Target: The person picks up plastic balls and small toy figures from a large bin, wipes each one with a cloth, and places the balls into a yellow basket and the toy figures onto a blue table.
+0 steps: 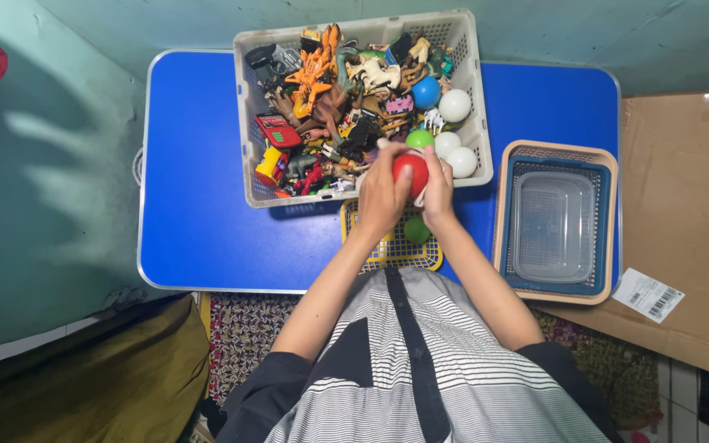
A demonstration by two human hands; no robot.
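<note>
Both my hands hold a red ball [411, 171] at the front rim of a white basket [469, 98]. My left hand [381, 195] cups the ball from the left and my right hand [437, 190] from the right. The basket is full of toy animals, figures and balls: a blue ball [426, 92], three white balls [455, 105] and a green ball [419, 139]. Under my wrists lies a small yellow basket [387, 250] with a green ball [417, 230] in it. All of this stands on a blue table [198, 189].
To the right on the table stands a tan basket [555, 149] holding a blue basket and a clear plastic container [553, 226]. Brown cardboard [687, 213] with a white label lies past the table's right edge. A patterned mat lies under me.
</note>
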